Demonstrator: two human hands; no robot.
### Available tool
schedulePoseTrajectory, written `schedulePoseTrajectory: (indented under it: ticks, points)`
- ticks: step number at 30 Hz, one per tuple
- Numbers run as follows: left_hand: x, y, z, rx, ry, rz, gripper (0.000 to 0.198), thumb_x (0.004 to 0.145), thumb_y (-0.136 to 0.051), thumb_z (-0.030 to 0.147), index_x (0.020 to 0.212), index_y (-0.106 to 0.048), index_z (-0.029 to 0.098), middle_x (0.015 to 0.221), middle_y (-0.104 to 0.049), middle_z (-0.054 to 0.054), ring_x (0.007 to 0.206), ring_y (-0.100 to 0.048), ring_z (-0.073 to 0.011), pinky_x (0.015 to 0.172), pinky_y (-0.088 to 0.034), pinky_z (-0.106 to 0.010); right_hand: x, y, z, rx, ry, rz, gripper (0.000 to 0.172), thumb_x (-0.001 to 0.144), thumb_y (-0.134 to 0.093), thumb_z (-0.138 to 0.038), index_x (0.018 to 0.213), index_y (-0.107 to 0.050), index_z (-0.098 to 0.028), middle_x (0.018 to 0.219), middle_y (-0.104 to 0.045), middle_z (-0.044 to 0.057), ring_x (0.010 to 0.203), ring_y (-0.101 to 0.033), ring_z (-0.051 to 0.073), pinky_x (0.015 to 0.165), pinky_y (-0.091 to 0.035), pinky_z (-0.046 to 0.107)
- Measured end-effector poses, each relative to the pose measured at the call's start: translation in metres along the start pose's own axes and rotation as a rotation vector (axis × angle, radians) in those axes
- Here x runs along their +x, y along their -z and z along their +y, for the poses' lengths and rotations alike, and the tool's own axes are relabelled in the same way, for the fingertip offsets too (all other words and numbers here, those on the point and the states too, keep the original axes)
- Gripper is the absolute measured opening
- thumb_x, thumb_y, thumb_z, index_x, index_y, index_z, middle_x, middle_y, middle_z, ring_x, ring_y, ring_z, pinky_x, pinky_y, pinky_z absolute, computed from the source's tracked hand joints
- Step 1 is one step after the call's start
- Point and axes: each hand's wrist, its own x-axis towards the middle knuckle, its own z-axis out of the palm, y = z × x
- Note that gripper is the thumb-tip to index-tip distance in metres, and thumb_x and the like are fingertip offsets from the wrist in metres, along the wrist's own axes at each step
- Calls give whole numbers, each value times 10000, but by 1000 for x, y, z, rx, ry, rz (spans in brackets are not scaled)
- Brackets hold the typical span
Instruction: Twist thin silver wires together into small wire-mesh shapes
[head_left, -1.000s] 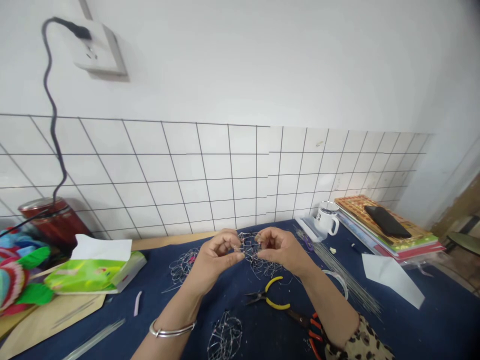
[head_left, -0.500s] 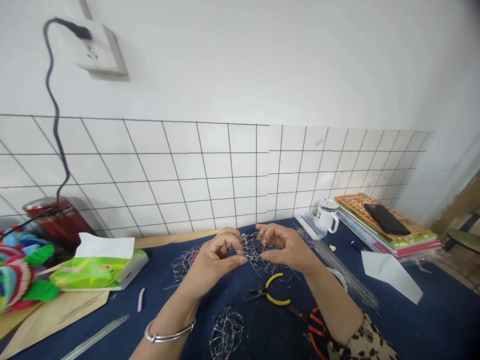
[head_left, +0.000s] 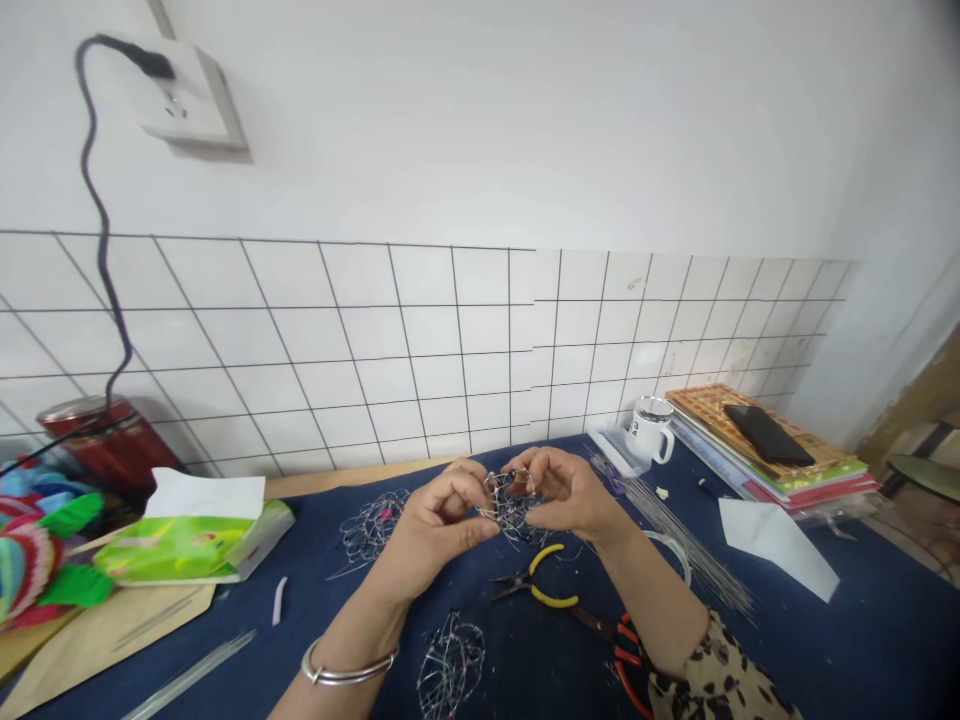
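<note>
Between my two hands is a small openwork piece of bent silver wire with dark beads (head_left: 511,483). My left hand (head_left: 442,515) pinches its left side between thumb and fingers. On the other side, the curled fingers and thumb of my right hand (head_left: 568,492) grip it. Part of the piece merges with more tangled wire behind it. A wire bundle with a pink spot (head_left: 375,527) lies beyond my left wrist, and another rounded wire shape (head_left: 452,665) rests nearer to me. Yellow-handled pliers (head_left: 541,582) lie open below my hands; red-handled pliers (head_left: 628,650) are partly under my right forearm.
Straight wires (head_left: 694,550) lie right of my forearm, near a white mug (head_left: 651,430). Books with a black phone (head_left: 768,436) on top stand far right. A green tissue pack (head_left: 195,540) and a red canister (head_left: 112,440) are at left. The cloth (head_left: 322,600) is dark blue.
My hands have drawn slightly closer around the wire piece, which now shows more clearly between the fingers. The whole view has shifted a little; the things on the table stay in place.
</note>
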Motion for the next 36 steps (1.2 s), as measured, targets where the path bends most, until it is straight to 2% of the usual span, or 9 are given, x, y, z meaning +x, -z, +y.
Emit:
schedulePoseTrajectory:
  ticks: [4, 8, 14, 19, 23, 25, 28, 31, 36]
  points:
    - [1, 1, -1, 24, -25, 20, 169, 655, -717, 95, 736, -597, 181, 925, -480, -31, 809, -505, -138, 698, -433, -250, 1, 2, 5, -36, 7, 45, 305, 564, -790, -215, 731, -536, -189, 938, -538, 35, 806, -538, 151, 702, -438, 291]
    - [2, 2, 0, 106, -71, 4, 156, 693, -688, 110, 796, -605, 192, 935, -485, -42, 881, -496, -159, 775, -422, -273, 3, 1, 6, -56, -2, 82, 288, 577, -787, -207, 750, -557, -191, 879, -541, 19, 724, -520, 128, 641, -429, 272]
    - [5, -2, -2, 214, -112, 7, 222, 692, -691, 138, 887, -603, 200, 977, -468, -56, 965, -477, -181, 870, -392, -303, 3, -2, 7, -121, -22, 199, 280, 599, -778, -228, 780, -566, -193, 812, -549, 4, 737, -517, 133, 656, -435, 272]
    - [6, 1, -5, 253, -67, 35, 82, 737, -648, 142, 796, -612, 186, 951, -491, -52, 923, -504, -168, 809, -410, -281, 5, -3, 11, -131, -35, 213, 279, 598, -779, -221, 780, -569, -190, 805, -550, 0, 735, -516, 127, 666, -439, 268]
    - [6, 6, -9, 280, -62, 65, 73, 731, -628, 99, 733, -613, 170, 894, -527, -49, 893, -517, -165, 792, -410, -277, 6, -1, 14, -141, -49, 209, 292, 586, -787, -219, 779, -570, -181, 809, -551, -1, 730, -517, 123, 674, -442, 267]
    - [7, 8, -11, 220, -40, 101, 102, 711, -627, 67, 673, -604, 160, 868, -536, -40, 846, -525, -152, 757, -416, -264, 6, 1, 13, -139, -53, 175, 290, 584, -788, -212, 765, -564, -177, 807, -548, 1, 726, -516, 122, 670, -442, 266]
    - [8, 10, -15, -42, 51, 135, 135, 663, -655, 39, 624, -582, 146, 879, -532, -25, 757, -536, -122, 704, -435, -256, 6, 5, 10, -112, -65, 95, 275, 593, -780, -194, 753, -557, -173, 807, -544, 4, 724, -512, 119, 655, -439, 258]
    - [9, 12, -18, -254, 150, 138, 169, 624, -682, 17, 614, -563, 137, 869, -525, -14, 738, -545, -114, 696, -445, -254, 6, 8, 9, -96, -89, 68, 260, 612, -771, -196, 766, -565, -170, 796, -538, 3, 715, -499, 110, 640, -431, 246]
    - [9, 12, -15, -276, 205, 127, 175, 637, -690, 26, 662, -556, 136, 901, -527, -18, 741, -541, -105, 707, -438, -248, 6, 8, 10, -133, -140, 97, 276, 620, -770, -223, 794, -563, -168, 790, -548, 5, 723, -503, 113, 642, -428, 250]
